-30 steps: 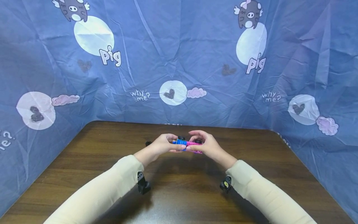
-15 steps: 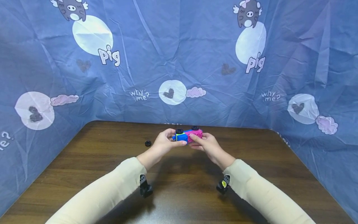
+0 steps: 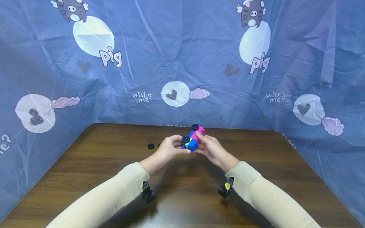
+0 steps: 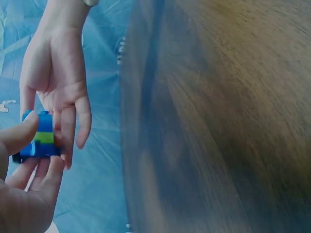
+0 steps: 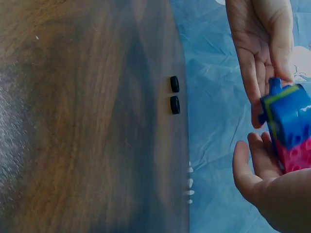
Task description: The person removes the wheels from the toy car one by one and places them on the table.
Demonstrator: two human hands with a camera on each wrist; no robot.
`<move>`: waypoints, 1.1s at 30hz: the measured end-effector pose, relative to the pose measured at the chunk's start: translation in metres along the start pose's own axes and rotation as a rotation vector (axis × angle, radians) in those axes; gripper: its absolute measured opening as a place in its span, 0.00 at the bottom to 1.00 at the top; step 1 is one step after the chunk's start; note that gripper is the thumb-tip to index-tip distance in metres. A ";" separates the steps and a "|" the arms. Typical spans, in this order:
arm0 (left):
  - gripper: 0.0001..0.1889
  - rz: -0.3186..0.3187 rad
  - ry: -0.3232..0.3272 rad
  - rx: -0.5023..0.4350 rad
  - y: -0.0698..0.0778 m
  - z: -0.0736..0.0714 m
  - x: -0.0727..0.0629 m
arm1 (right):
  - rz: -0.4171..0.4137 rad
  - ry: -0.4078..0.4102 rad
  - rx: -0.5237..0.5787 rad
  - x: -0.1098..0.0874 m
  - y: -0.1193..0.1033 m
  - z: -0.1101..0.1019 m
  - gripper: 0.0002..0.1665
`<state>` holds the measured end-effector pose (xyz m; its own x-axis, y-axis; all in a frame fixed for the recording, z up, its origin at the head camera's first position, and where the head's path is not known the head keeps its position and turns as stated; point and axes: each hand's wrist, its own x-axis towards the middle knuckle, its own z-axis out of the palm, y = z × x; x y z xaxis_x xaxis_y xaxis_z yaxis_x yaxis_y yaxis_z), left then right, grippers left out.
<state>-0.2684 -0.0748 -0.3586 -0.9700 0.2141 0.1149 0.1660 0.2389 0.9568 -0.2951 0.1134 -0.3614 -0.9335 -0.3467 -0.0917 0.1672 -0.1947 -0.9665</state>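
A toy car of building blocks (image 3: pixel 193 143), blue and pink with a lime-green strip, is held up over the table between both hands. Two black wheels show on its side in the head view, a front wheel (image 3: pixel 186 139) and a farther wheel (image 3: pixel 195 127). My left hand (image 3: pixel 169 148) pinches the blue end, thumb on the near side. The right hand (image 3: pixel 215 148) grips the pink part, with its thumb on top and fingers beneath. In the left wrist view, the blue and green end (image 4: pixel 44 137) sits between the left thumb and fingers.
Two loose black wheels lie on the brown wooden table (image 3: pixel 114 177): one wheel (image 3: pixel 150 146) left of the left hand, the other (image 5: pixel 175 105) beside it and mostly hidden by that hand in the head view. A blue printed cloth (image 3: pixel 137 69) hangs behind the table.
The toy car was lifted and turned: its pink end now points away and up, wheels facing the camera. The right hand shifted its grip, and the loose wheels came more into view.
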 end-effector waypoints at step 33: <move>0.16 0.031 -0.079 -0.104 0.013 -0.002 -0.007 | -0.061 -0.109 -0.278 -0.013 0.002 0.006 0.29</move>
<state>-0.2599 -0.0753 -0.3463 -0.9470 0.2949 0.1274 0.1726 0.1327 0.9760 -0.2807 0.1123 -0.3608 -0.8972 -0.4413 -0.0196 0.0044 0.0355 -0.9994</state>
